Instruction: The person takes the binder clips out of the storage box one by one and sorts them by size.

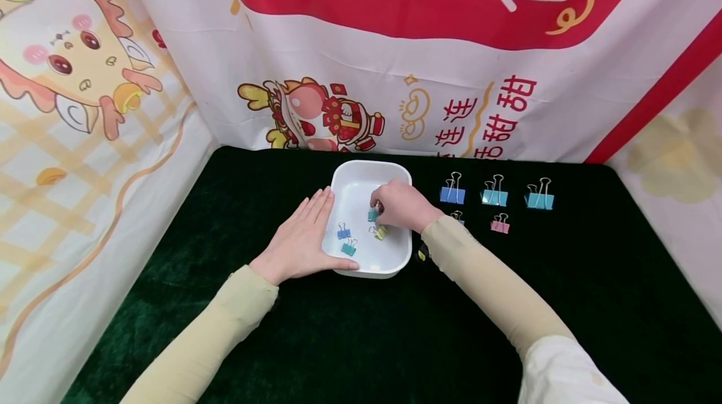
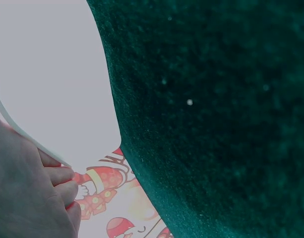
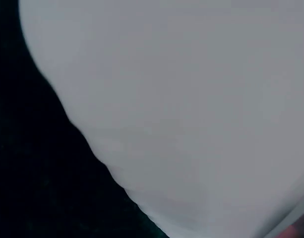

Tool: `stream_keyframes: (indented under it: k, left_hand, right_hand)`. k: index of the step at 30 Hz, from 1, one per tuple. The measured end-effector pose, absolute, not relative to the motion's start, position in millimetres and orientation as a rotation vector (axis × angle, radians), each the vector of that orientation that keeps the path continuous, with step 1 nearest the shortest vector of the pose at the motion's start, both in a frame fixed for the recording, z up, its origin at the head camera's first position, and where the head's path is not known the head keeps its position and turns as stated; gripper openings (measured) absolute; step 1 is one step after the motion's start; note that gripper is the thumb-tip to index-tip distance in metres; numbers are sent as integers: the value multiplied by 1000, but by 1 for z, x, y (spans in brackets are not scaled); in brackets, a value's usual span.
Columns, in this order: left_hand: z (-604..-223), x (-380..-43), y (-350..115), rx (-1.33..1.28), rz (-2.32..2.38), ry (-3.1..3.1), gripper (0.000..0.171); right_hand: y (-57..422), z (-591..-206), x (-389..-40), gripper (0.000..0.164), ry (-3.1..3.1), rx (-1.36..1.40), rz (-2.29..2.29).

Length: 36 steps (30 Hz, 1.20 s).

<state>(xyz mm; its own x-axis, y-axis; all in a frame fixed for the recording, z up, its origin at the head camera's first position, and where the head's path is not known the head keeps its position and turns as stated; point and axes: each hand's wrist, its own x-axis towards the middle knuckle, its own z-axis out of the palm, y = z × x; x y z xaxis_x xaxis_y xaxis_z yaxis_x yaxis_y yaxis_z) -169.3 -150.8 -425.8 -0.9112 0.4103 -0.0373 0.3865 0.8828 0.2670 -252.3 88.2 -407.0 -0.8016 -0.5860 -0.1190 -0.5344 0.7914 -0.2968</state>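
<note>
A white rectangular bin (image 1: 369, 266) sits on the dark green cloth. My left hand (image 1: 301, 238) lies along its left side, fingers straight against the rim and thumb across the near corner; in the left wrist view the same hand (image 2: 32, 183) rests against the bin's wall (image 2: 52, 74). Inside the bin, my right hand (image 1: 403, 203) reaches down with curled fingers and pinches a small teal binder clip (image 1: 373, 214), partly hidden by the fingers. Close below it lies a yellow binder clip (image 1: 380, 232). A blue binder clip (image 1: 344, 231) and another teal binder clip (image 1: 349, 247) lie toward the left.
Right of the bin, a large blue binder clip (image 1: 452, 195) and two light-blue ones (image 1: 494, 196) (image 1: 539, 201) stand in a row. Before them are a pink clip (image 1: 499, 223) and a blue clip partly hidden by the right forearm. A black-and-yellow item (image 1: 422, 253) lies by the bin.
</note>
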Motion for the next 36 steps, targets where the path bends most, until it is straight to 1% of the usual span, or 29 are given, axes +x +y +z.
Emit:
stream_keyframes:
  k: [2,5,15,25,30,36]
  left_hand:
    - [-425,-169,-151,626,390,2957,136]
    - [-425,-169,-150,624,387,2955,136]
    - [-425,-169,-151,630,396,2959,136]
    - [-425,-168,-150,629,394,2959,135]
    - [-425,-168,-150,622,379,2963,136]
    - [-426,-169,-150,624,390,2964,136]
  right_hand:
    - [88,-408,-252,20,2777,-878,-365]
    - [87,-408,-253,17,2779,-874,-361]
    - [88,-411,-254,16,2762,-867,-418]
    - [97,-409,-256,15,2700,-874,-764]
    - [107,-399,-255,16,2688,-936,-951]
    - [123,-380,-245,19,2692,-935,-1157]
